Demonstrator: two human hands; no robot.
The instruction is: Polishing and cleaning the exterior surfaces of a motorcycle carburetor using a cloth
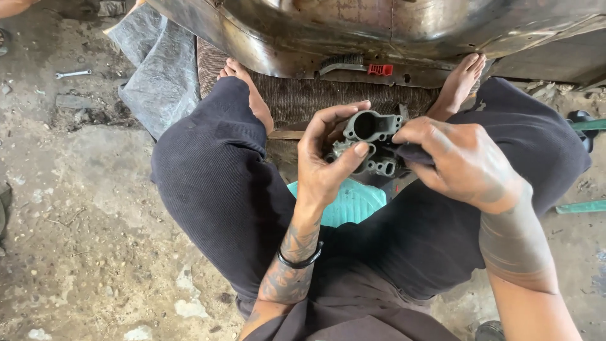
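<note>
Seen from the head camera, a person seated on a dirt floor cradles a grey cast-metal carburetor body (371, 142) between both hands above the lap. The left hand (328, 161) wraps it from the left, thumb across its lower front; the right hand (457, 158) presses a dark cloth (413, 153) against its right side. A turquoise stool (350, 202) shows below, a wrench (72, 74) lies well apart.

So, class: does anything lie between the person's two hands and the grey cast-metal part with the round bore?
On the right, yes: the right hand presses a dark cloth against the grey cast-metal part. The left hand grips the part directly, with nothing between.
</note>
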